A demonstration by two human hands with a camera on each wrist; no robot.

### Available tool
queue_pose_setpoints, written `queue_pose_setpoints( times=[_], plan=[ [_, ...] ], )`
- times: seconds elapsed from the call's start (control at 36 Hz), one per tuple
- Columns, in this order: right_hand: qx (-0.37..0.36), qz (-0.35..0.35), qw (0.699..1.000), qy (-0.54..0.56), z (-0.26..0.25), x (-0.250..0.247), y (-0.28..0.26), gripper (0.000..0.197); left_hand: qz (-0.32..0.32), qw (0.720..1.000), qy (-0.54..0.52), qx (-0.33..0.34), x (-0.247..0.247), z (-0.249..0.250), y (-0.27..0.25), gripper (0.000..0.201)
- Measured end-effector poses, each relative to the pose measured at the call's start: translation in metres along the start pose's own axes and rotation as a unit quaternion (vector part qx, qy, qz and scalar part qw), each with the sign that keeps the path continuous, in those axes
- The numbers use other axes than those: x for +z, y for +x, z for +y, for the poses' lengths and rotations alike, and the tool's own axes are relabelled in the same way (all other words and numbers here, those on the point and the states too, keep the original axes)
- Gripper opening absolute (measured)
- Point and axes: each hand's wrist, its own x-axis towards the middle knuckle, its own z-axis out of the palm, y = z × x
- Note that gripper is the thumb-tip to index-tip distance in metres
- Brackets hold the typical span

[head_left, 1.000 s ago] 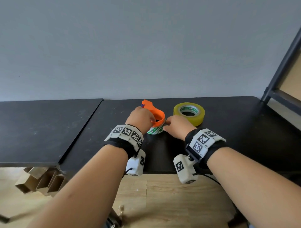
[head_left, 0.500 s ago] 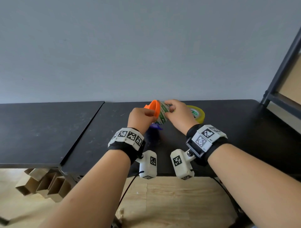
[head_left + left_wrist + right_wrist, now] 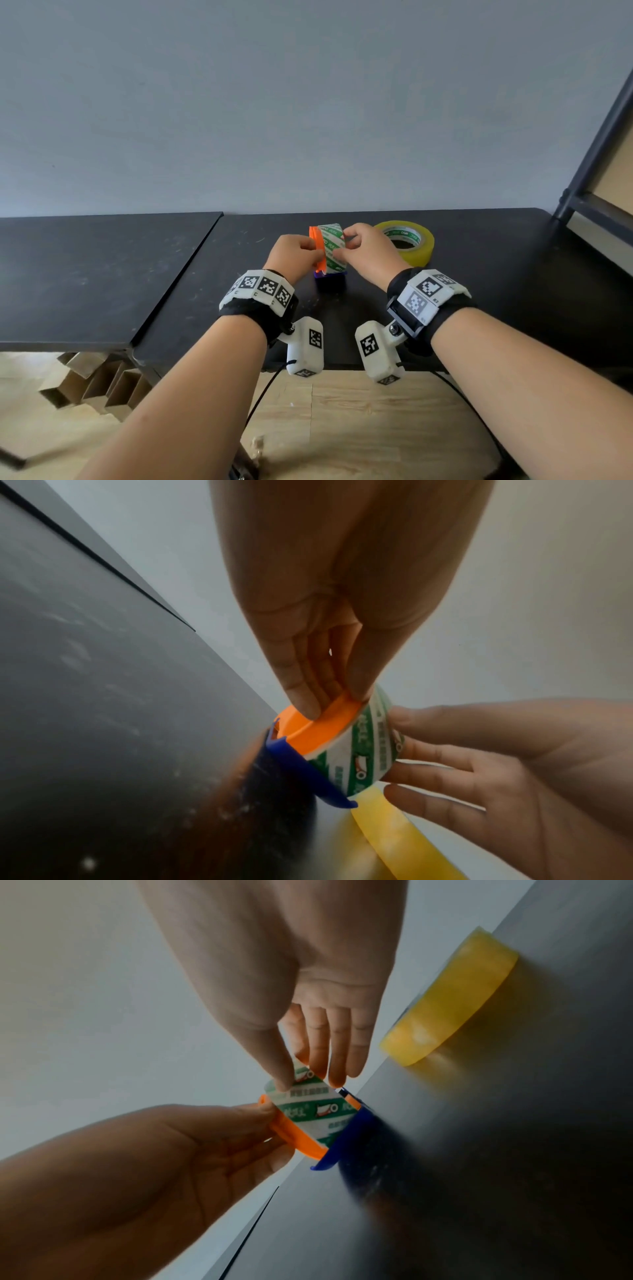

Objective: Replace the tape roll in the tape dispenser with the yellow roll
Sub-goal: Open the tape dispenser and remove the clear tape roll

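Observation:
My left hand (image 3: 298, 251) pinches the orange tape dispenser (image 3: 315, 248) by its round side, held on edge just above the black table (image 3: 496, 274). A blue blade piece (image 3: 308, 772) juts from its lower end. The green-and-white tape roll (image 3: 331, 247) sits in the dispenser, and my right hand (image 3: 364, 250) pinches this roll between thumb and fingers. In the wrist views the same grip shows: left hand (image 3: 335, 699) on the orange dispenser (image 3: 318, 729), right hand (image 3: 308, 1074) on the green-and-white roll (image 3: 315, 1110). The yellow roll (image 3: 409, 241) lies flat on the table just right of my right hand.
A second black table (image 3: 96, 274) joins on the left with a seam between them. A grey wall stands close behind. A dark metal frame (image 3: 596, 144) rises at the right edge. Cardboard pieces (image 3: 92, 383) lie on the wooden floor under the left table.
Both hands have lifted the dispenser off the table and turned it on edge. My right hand moved from the table beside it onto the green-and-white roll.

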Motion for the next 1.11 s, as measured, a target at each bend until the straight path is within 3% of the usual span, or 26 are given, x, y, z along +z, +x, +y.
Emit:
queue_pose_setpoints(
  times=[0.28, 0.53, 0.67, 0.81, 0.92, 1.03, 1.11],
  plan=[
    [0.005, 0.013, 0.999, 0.033, -0.001, 0.0, 0.002, 0.019, 0.028, 0.997, 0.071, 0.032, 0.001, 0.001, 0.0, 0.019],
    [0.027, 0.057, 0.998, 0.026, 0.0, -0.01, 0.005, 0.018, 0.134, 0.976, 0.166, 0.046, -0.005, -0.001, 0.012, 0.021],
    [0.03, 0.063, 0.997, 0.031, 0.002, -0.015, 0.005, 0.019, 0.151, 0.926, 0.33, 0.103, -0.011, 0.0, 0.015, 0.018],
    [0.027, 0.069, 0.997, 0.033, 0.003, -0.015, 0.004, 0.018, 0.084, 0.845, 0.514, 0.126, -0.008, 0.003, 0.014, 0.033],
    [0.016, 0.075, 0.997, 0.018, 0.004, -0.017, 0.003, 0.018, 0.038, 0.823, 0.553, 0.122, -0.001, 0.012, 0.01, 0.036],
    [0.005, 0.08, 0.997, 0.006, 0.005, -0.021, 0.0, 0.021, -0.005, 0.843, 0.534, 0.064, 0.007, 0.021, 0.01, 0.025],
    [0.0, 0.084, 0.996, 0.0, 0.006, -0.025, -0.001, 0.021, -0.032, 0.894, 0.445, -0.039, 0.012, 0.03, 0.016, 0.046]
  ],
)
